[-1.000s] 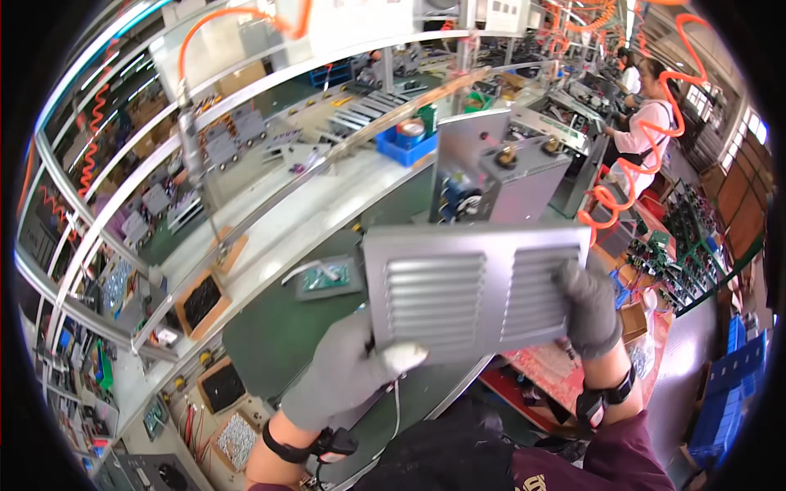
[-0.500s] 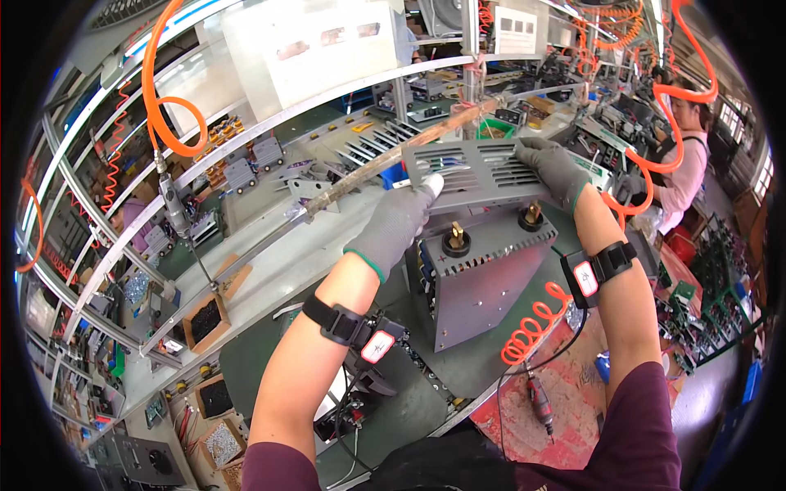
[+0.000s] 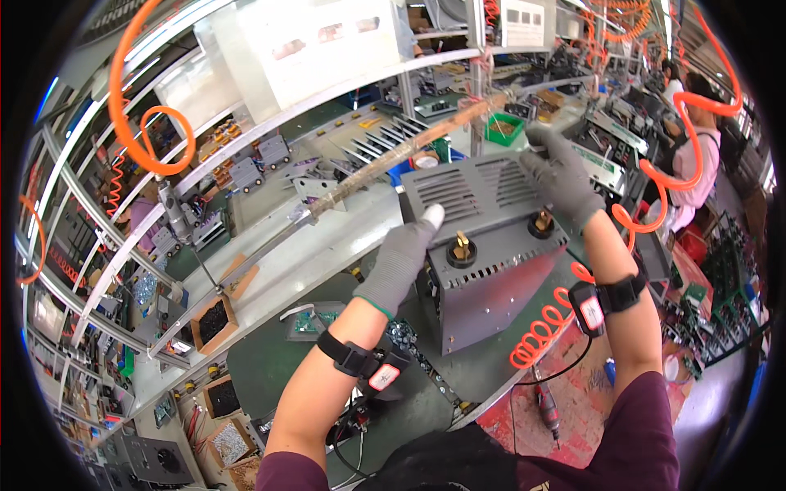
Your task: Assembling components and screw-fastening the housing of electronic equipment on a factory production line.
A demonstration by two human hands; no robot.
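Note:
A dark grey metal cover with slots [image 3: 471, 192] lies over the top of a grey sheet-metal case [image 3: 499, 307]. Two black round sockets with brass-coloured prongs [image 3: 461, 250] stick up along the case's near upper edge. My left hand [image 3: 401, 258], in a grey glove with a white thumb tip, grips the cover's left edge; the thumb rests on top and its other fingers are mostly hidden. At the cover's far right corner, my gloved right hand [image 3: 565, 176] has its fingers stretched and apart, touching or just over the edge.
An orange coiled hose [image 3: 536, 340] runs to a power screwdriver [image 3: 546, 413] on the right. Another screwdriver [image 3: 173, 211] hangs at left. A screw box [image 3: 211, 321], a green parts bin [image 3: 502, 129] and a metal rail [image 3: 360, 176] surround the bench. A person in pink [image 3: 694, 164] works at right.
The slotted cover has come down from a raised tilt onto the case. My right hand has loosened its hold at the corner, while the left stays at the left edge.

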